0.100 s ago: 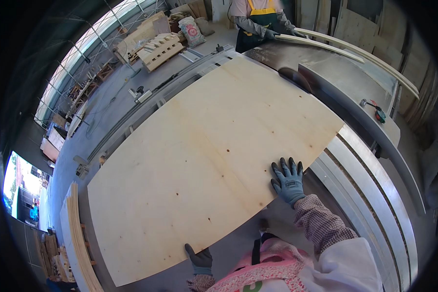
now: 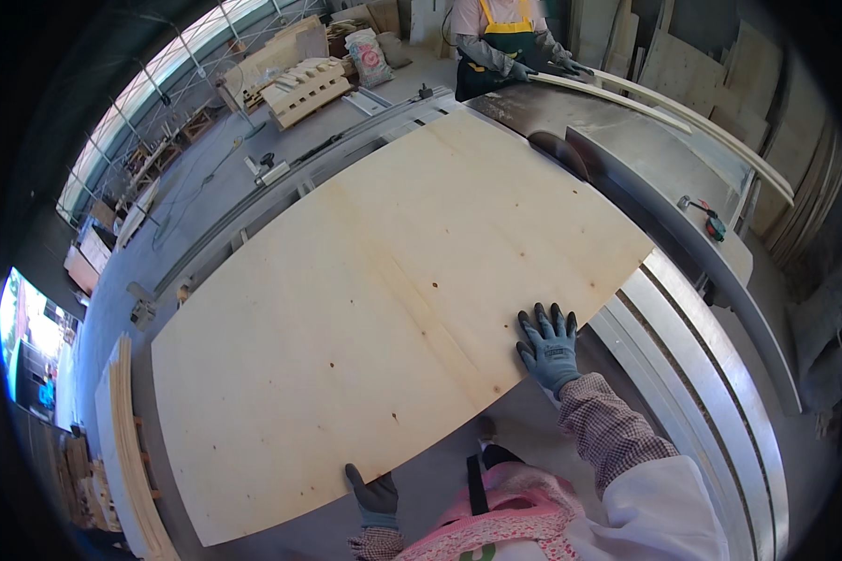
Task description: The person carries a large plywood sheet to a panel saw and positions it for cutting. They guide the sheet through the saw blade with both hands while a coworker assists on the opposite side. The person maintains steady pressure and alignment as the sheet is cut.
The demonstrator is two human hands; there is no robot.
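Observation:
A large pale plywood sheet with small brown knots lies across the saw table. My left hand, in a grey-blue glove with dark fingertips, holds its near edge. The thumb is on top; the other fingers are hidden below the sheet. Flat on the near right part of the sheet rests my right hand, gloved alike, with its fingers spread. Beyond the sheet's far right side stands a dark, rounded saw blade or guard, beside a long metal fence.
Across the table, a co-worker in a dark apron holds long thin wood strips. A tape measure lies right of the fence. Slotted metal table rails run along my right. Stacked boards stand at left, a wooden pallet farther back.
The view has shifted slightly. Both hands keep their places on the plywood sheet, and the co-worker's strips have barely moved.

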